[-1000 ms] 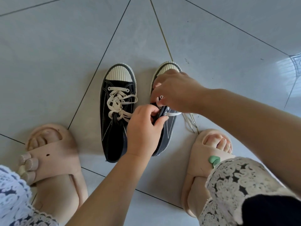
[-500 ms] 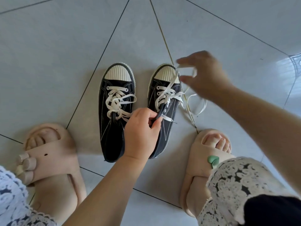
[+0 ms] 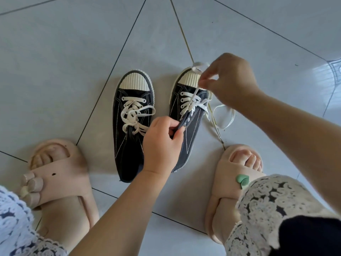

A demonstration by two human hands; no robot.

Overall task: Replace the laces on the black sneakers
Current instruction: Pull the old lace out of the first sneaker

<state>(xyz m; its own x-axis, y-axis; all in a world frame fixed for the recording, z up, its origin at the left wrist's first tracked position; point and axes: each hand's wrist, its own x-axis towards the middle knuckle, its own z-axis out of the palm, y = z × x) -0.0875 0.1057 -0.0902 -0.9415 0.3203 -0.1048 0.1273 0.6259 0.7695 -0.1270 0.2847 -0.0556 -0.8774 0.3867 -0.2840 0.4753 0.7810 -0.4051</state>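
Two black sneakers (image 3: pixel 129 154) on tile, between two beige slides (image 3: pixel 60 174). Both hands busy: left hand (image 3: pixel 162 143) pinching the eyelet flap of the half-unlaced sneaker (image 3: pixel 191 133), right hand (image 3: pixel 230 84) above its toe cap, fingertips (image 3: pixel 203 82) pinching the white lace (image 3: pixel 193 96).

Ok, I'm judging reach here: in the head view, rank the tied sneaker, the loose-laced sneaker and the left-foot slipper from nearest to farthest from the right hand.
From the right hand:
1. loose-laced sneaker, just beneath it; its fingers pinch the lace.
2. tied sneaker, further left.
3. left-foot slipper, far lower left.
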